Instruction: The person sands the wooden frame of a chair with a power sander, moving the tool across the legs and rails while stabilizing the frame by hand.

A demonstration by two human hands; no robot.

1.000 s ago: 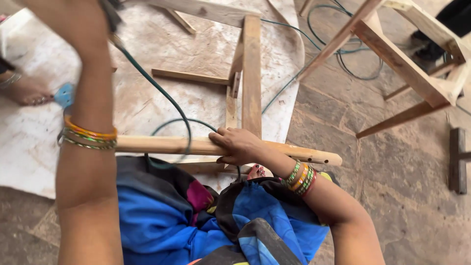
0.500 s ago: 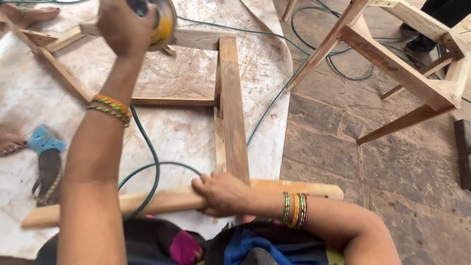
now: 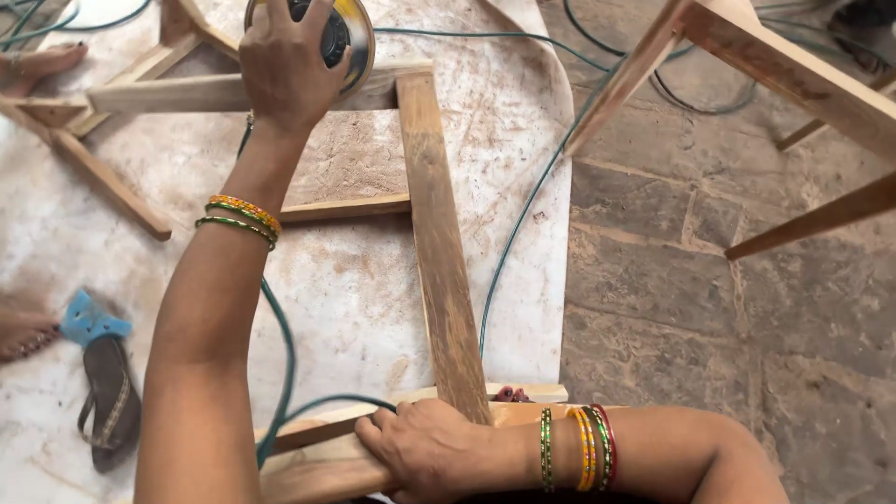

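Note:
My left hand is stretched forward and grips a round yellow and black power sander, which rests on the far rail of a wooden frame. The frame's long middle board runs from that rail back toward me. At the near end my right hand is closed over the rounded near rail, beside the joint with the middle board. Both wrists wear coloured bangles. A green cable trails from the sander along my left arm.
The frame lies on a dusty white sheet over a stone floor. Another wooden frame stands at the upper right, with cable loops beneath. A sandal and another person's foot are at the left; a second foot is at the top left.
My left hand has carried the sander forward onto the far rail. My right hand has kept its grip on the near rail while the view has tilted forward.

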